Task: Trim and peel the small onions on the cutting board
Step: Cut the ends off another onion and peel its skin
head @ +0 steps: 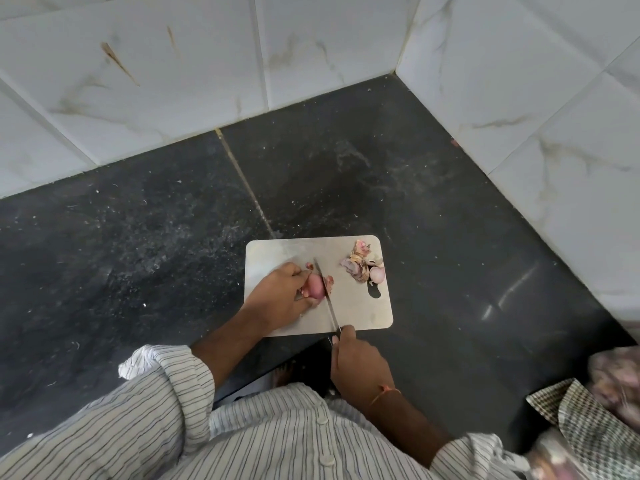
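Centre of the frame: the left hand (277, 299) grips an onion (313, 287) on the board (360, 313) — fingers curled over it. The right hand (356, 358), lower centre, holds the knife (325, 296), its blade against the onion's right end. Peels (356, 268) lie at the board's upper right, a peeled onion (377, 274) among them.

Matt brushed-metal board (360, 306) on a dark speckled stone counter (138, 237), faintly glossy. Glossy veined marble-look tiles (173, 81). Steel knife (329, 303); papery peels (356, 268); perhaps cotton shirt (263, 441).
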Motion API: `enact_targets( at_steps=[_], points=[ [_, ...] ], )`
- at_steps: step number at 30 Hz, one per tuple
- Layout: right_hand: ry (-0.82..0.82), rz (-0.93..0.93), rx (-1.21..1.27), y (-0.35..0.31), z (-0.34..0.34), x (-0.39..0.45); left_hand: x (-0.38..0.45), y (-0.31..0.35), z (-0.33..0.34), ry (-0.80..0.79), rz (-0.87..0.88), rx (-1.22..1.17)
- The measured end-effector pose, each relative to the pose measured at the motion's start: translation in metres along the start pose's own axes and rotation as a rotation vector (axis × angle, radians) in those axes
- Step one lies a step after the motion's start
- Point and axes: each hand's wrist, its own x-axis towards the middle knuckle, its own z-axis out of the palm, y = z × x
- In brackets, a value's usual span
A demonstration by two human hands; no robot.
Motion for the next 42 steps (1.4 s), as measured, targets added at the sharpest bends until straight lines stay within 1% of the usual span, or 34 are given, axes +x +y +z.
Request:
enact_targets(
  at_steps=[4,8,11,14,17,20,24,26,30,32,35,38,42],
  points=[
    [0.004,-0.027,-0.008,-0.01,0.004,0.012,-0.003,0.0,0.0,0.007,-0.007,0.022],
    [-0.057,0.041,-0.033,0.002,0.009,-0.003,-0.003,-0.002,0.0,0.006,-0.012,0.027],
    [-0.088,0.052,-0.057,0.011,0.011,-0.011,-0.005,-0.003,0.002,0.023,-0.014,0.035],
    [-0.097,0.053,-0.074,0.013,0.012,-0.012,-0.005,0.002,0.002,0.053,-0.009,0.049],
    [-0.085,0.058,-0.08,0.015,0.012,-0.011,0.0,0.006,0.001,0.037,-0.029,0.049],
    [-0.051,0.063,-0.082,0.019,0.011,-0.011,-0.001,0.007,0.0,0.041,-0.042,0.011],
    [-0.024,0.065,-0.088,0.02,0.012,-0.011,-0.008,0.001,0.001,0.109,-0.054,-0.07],
    [-0.004,0.077,-0.082,0.021,0.01,-0.011,-0.011,-0.001,-0.001,0.129,-0.1,-0.134],
    [0.032,0.09,-0.063,0.025,0.004,-0.011,-0.016,0.001,-0.002,0.12,-0.185,-0.259],
    [0.034,0.079,-0.064,0.026,0.003,-0.012,-0.017,0.001,-0.002,0.136,-0.171,-0.25],
    [0.048,0.064,-0.05,0.027,0.001,-0.016,-0.016,0.004,-0.001,0.132,-0.089,-0.159],
    [0.082,0.04,-0.008,0.029,-0.002,-0.02,-0.011,0.01,0.003,0.131,-0.017,-0.186],
    [0.145,0.023,0.016,0.034,-0.003,-0.019,-0.008,0.011,0.005,0.055,-0.026,-0.21]
  ],
)
